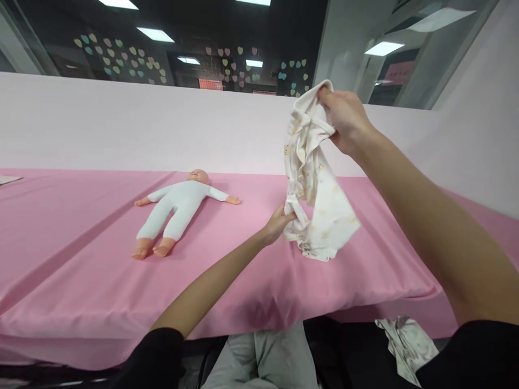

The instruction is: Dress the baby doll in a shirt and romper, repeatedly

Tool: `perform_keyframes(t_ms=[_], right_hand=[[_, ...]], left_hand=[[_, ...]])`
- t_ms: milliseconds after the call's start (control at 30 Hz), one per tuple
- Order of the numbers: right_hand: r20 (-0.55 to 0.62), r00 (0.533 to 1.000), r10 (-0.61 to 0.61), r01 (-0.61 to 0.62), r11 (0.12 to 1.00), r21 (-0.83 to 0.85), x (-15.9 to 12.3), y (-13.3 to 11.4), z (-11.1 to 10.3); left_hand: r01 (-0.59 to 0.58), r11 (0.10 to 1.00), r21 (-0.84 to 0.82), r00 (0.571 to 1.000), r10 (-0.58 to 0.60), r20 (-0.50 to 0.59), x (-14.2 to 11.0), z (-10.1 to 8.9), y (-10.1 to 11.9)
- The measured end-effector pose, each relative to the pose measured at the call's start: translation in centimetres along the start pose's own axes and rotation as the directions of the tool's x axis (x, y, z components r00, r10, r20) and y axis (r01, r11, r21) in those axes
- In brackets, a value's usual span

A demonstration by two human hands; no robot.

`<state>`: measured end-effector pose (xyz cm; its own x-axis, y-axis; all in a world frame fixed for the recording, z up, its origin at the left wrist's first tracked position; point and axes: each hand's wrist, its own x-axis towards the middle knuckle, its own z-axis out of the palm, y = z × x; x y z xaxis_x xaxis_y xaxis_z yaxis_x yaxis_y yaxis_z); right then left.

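Observation:
A white baby garment (312, 178) with small yellowish prints hangs in the air above the pink table, bunched at the top and spreading out below. My right hand (344, 116) is raised high and pinches its upper edge. Lower down, my left hand (278, 222) grips the garment's left side. To the left, a baby doll (178, 200) in a white body suit lies on its back, arms spread and feet toward me. Neither hand touches the doll. Folds hide the garment's exact cut.
A pink cloth (101, 286) covers the table, with its front edge close to my lap. Another printed white cloth (409, 346) lies below the table at the right. A pale flat item (8, 179) rests at the far left. Behind stands a white wall (141, 124) below a window.

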<state>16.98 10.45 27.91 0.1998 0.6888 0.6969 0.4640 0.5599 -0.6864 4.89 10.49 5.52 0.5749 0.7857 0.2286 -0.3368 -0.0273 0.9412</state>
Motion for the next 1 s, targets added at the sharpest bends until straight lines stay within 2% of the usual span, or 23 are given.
perform_keyframes(t_ms=[67, 133, 200, 233, 267, 300, 333, 367, 433, 467, 567, 633, 667, 733, 833, 900, 1000], right_hand=[[-0.076, 0.993, 0.087, -0.089, 0.996, -0.029, 1.0, 0.8, -1.7], [-0.210, 0.974, 0.080, -0.091, 0.995, -0.041, 1.7, 1.5, -3.3], [-0.325, 0.945, 0.022, -0.023, 1.000, 0.000, 2.0, 2.1, -3.8], [-0.338, 0.941, 0.005, 0.007, 0.999, 0.034, 2.1, 2.4, -3.4], [-0.302, 0.953, 0.008, 0.011, 0.998, 0.062, 2.0, 2.6, -2.5], [-0.219, 0.975, 0.031, -0.014, 0.997, 0.079, 1.9, 2.7, -1.2], [-0.091, 0.993, 0.073, -0.065, 0.994, 0.087, 1.7, 2.8, 0.4], [0.065, 0.988, 0.140, -0.146, 0.985, 0.089, 1.4, 2.9, 2.2], [0.351, 0.910, 0.222, -0.276, 0.955, 0.110, 0.9, 3.0, 5.8], [0.452, 0.862, 0.229, -0.321, 0.937, 0.137, 0.6, 3.0, 7.4], [0.641, 0.753, 0.150, -0.396, 0.881, 0.259, 0.5, 3.5, 10.4], [0.668, 0.737, 0.104, -0.406, 0.859, 0.314, 0.8, 4.1, 11.3], [0.657, 0.747, 0.099, -0.397, 0.859, 0.322, 1.1, 4.4, 11.6], [0.624, 0.772, 0.116, -0.375, 0.877, 0.301, 1.5, 5.0, 12.3], [0.615, 0.774, 0.148, -0.351, 0.909, 0.223, 1.7, 5.2, 13.5], [0.596, 0.786, 0.165, -0.331, 0.926, 0.179, 1.6, 4.9, 14.2], [0.532, 0.829, 0.175, -0.294, 0.944, 0.147, 1.3, 4.2, 14.6]], left_hand=[[-0.006, 0.997, -0.073, 0.998, 0.001, -0.070, 1.9, -1.1, 2.2], [-0.046, 0.998, -0.050, 0.985, 0.037, -0.170, 3.8, -3.4, 5.5], [-0.073, 0.992, 0.101, 0.958, 0.098, -0.271, 5.3, -5.9, 9.5], [-0.110, 0.971, 0.211, 0.939, 0.171, -0.299, 5.8, -6.9, 11.6], [-0.117, 0.944, 0.308, 0.938, 0.207, -0.279, 6.1, -7.6, 13.5], [-0.109, 0.915, 0.390, 0.950, 0.211, -0.231, 6.2, -7.9, 15.3], [-0.106, 0.883, 0.457, 0.967, 0.199, -0.160, 6.2, -7.8, 16.8], [-0.136, 0.845, 0.518, 0.976, 0.203, -0.075, 6.0, -7.5, 18.1], [-0.207, 0.762, 0.613, 0.978, 0.181, 0.104, 5.3, -6.4, 20.0], [-0.246, 0.717, 0.652, 0.969, 0.158, 0.192, 4.9, -6.0, 20.5], [-0.358, 0.587, 0.726, 0.923, 0.104, 0.371, 3.7, -6.3, 21.2], [-0.381, 0.505, 0.775, 0.919, 0.111, 0.379, 3.2, -7.9, 20.8], [-0.379, 0.462, 0.802, 0.924, 0.151, 0.350, 3.0, -8.9, 20.3], [-0.355, 0.370, 0.858, 0.917, 0.317, 0.243, 2.7, -10.8, 19.1], [-0.274, 0.275, 0.921, 0.823, 0.563, 0.077, 2.3, -13.0, 16.7], [-0.230, 0.294, 0.928, 0.794, 0.608, 0.004, 2.1, -13.8, 15.3], [-0.188, 0.446, 0.875, 0.852, 0.518, -0.081, 1.7, -14.5, 13.7]])
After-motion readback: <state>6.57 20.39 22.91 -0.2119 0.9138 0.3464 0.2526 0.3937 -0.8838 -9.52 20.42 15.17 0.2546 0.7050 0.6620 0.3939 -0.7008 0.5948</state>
